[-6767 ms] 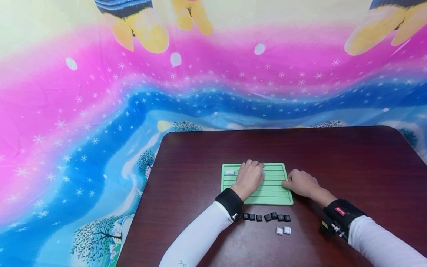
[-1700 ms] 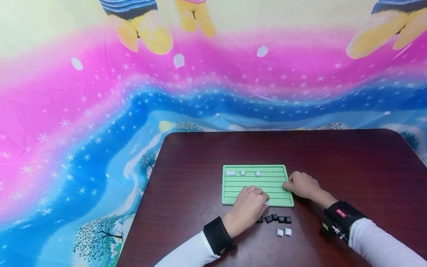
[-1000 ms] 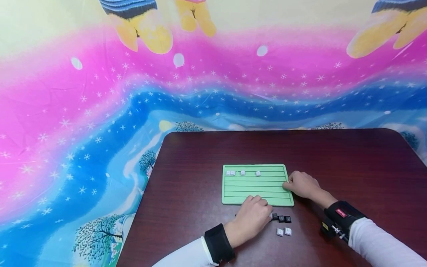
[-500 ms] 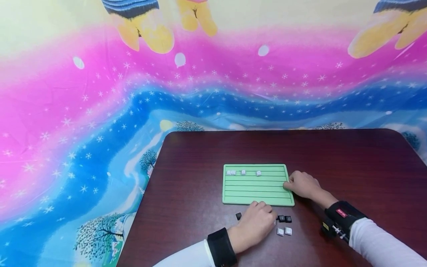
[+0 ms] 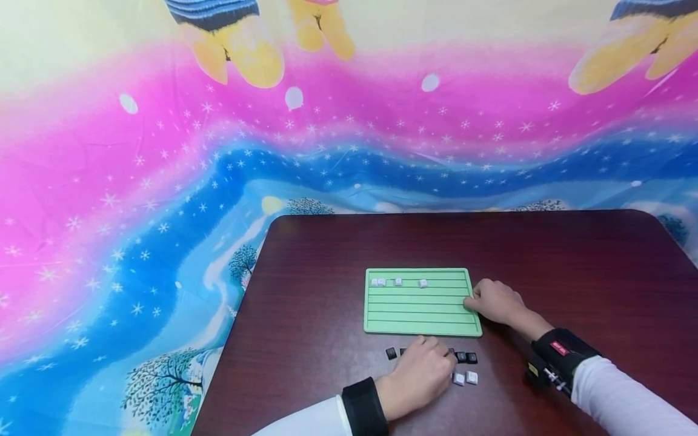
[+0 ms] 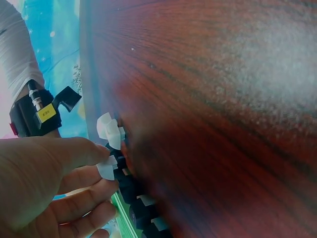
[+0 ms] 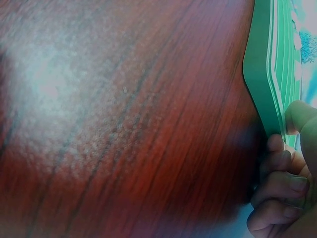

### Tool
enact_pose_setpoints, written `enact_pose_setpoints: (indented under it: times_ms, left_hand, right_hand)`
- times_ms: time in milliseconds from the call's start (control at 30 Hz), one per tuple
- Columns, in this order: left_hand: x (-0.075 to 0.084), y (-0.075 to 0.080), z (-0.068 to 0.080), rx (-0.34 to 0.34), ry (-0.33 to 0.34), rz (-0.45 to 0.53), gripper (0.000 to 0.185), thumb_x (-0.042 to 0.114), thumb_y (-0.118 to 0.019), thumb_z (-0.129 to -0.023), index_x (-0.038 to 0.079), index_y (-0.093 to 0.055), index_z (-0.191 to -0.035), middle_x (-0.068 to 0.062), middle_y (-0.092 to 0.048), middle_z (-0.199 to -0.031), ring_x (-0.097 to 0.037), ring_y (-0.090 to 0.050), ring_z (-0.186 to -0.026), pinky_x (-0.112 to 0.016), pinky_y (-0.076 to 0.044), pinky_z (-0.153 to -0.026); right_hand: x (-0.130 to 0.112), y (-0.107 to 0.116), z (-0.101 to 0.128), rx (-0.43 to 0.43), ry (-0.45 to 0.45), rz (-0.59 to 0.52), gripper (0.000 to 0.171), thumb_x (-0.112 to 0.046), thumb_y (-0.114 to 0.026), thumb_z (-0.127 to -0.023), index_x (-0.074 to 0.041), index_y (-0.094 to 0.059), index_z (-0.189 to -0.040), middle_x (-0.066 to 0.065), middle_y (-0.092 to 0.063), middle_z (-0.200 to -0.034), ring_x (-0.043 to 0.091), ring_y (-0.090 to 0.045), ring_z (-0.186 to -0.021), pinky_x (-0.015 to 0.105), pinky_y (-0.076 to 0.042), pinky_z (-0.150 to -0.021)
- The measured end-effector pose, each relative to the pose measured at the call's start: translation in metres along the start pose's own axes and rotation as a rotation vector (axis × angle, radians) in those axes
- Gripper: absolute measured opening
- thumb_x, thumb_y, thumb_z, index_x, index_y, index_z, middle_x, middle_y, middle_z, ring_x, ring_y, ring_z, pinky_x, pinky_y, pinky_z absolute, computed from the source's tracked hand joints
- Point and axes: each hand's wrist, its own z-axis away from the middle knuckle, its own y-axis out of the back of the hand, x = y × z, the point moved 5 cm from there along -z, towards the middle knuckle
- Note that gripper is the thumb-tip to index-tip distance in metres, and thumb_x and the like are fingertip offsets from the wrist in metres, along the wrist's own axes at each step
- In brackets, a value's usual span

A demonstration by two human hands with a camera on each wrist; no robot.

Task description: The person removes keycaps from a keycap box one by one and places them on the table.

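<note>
My left hand pinches a white keycap between thumb and fingers, low over the table just in front of the green tray. In the left wrist view, black keycaps line up right beside the held keycap, and two loose white keycaps lie just past the fingertips. The hand hides part of the black row in the head view. My right hand grips the tray's right edge, its thumb on top and its fingers curled against the side.
Several white keycaps sit spaced along the upper groove of the ridged tray. One black keycap shows left of my left hand, others to its right. The dark wooden table reaches back to a printed cloth.
My left hand has left the tray's upper groove and come toward the near side with a white keycap, then drifted right along the black row. My right hand stays on the tray edge.
</note>
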Motion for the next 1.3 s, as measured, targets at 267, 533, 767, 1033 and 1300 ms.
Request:
enact_pose_setpoints:
  times_ms: [267,533,767,1033,1300]
  left_hand:
    - [0.0062,-0.0020,0.0027,0.011,-0.022,-0.069,0.007,0.035,-0.067,-0.093,0.033,-0.073,-0.094,0.015,-0.069,-0.092,-0.004,-0.057,-0.084,-0.021,-0.035,-0.067]
    - [0.0086,-0.0058,0.0034,-0.050,-0.032,-0.057,0.010,0.030,-0.070,-0.091,0.034,-0.073,-0.099,0.016,-0.069,-0.095,-0.003,-0.056,-0.085,-0.020,-0.031,-0.064]
    - [0.0089,-0.0062,0.0026,-0.081,-0.038,-0.062,0.013,0.030,-0.070,-0.092,0.035,-0.074,-0.103,0.016,-0.069,-0.096,-0.002,-0.057,-0.086,-0.019,-0.034,-0.066]
    - [0.0067,-0.0024,0.0024,-0.065,-0.034,-0.033,0.013,0.037,-0.064,-0.096,0.032,-0.074,-0.103,0.014,-0.069,-0.096,-0.003,-0.057,-0.086,-0.020,-0.034,-0.065]
    - [0.0024,0.0024,0.0007,-0.039,-0.021,0.023,0.015,0.043,-0.067,-0.094,0.031,-0.073,-0.100,0.014,-0.069,-0.094,-0.003,-0.059,-0.086,-0.019,-0.040,-0.070]
  right_hand:
    - [0.0018,-0.0018,0.0002,-0.009,-0.007,0.006,0.043,-0.029,-0.062,-0.089,-0.020,-0.040,-0.054,-0.008,-0.028,-0.052,0.010,-0.026,-0.047,0.024,-0.018,-0.048]
    - [0.0034,-0.0023,-0.0008,-0.006,0.004,0.010,0.042,-0.028,-0.062,-0.089,-0.019,-0.040,-0.054,-0.008,-0.028,-0.051,0.010,-0.027,-0.046,0.024,-0.018,-0.048]
    - [0.0010,-0.0004,-0.0003,0.005,0.006,0.011,0.043,-0.027,-0.062,-0.089,-0.020,-0.039,-0.053,-0.008,-0.027,-0.051,0.009,-0.024,-0.047,0.024,-0.017,-0.048]
    - [-0.0007,0.0004,-0.0004,0.015,0.006,0.012,0.042,-0.026,-0.063,-0.089,-0.019,-0.040,-0.054,-0.008,-0.027,-0.051,0.010,-0.026,-0.047,0.024,-0.018,-0.048]
    - [0.0015,-0.0014,-0.0005,-0.003,-0.002,0.013,0.042,-0.028,-0.062,-0.088,-0.019,-0.040,-0.053,-0.008,-0.027,-0.051,0.010,-0.026,-0.047,0.024,-0.018,-0.048]
